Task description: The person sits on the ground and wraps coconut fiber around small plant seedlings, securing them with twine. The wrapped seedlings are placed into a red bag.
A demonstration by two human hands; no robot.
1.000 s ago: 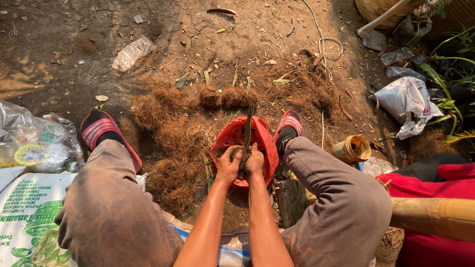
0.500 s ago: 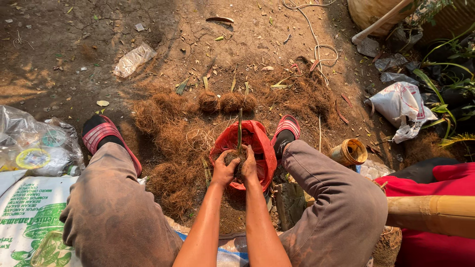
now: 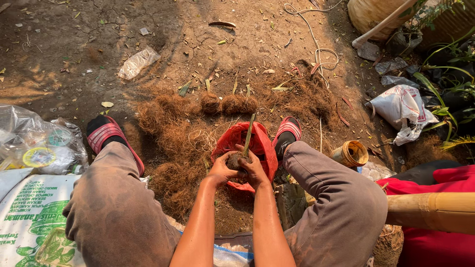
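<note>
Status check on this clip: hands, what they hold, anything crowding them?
Left hand and right hand cupped around fibre ball with green shoot, over red bag. Loose coconut fibre alongside.

red bag (image 3: 262, 148), brown fibre (image 3: 183, 138), red-striped sandals (image 3: 106, 133)

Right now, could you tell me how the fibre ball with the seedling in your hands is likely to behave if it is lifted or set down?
The fibre ball, cupped by the left hand and right hand, looks loosely packed, so it may shed strands or crumble. Its thin green shoot stands tall and would probably bend easily. Being rounded like the finished balls on the ground, it might roll or tip.
</note>
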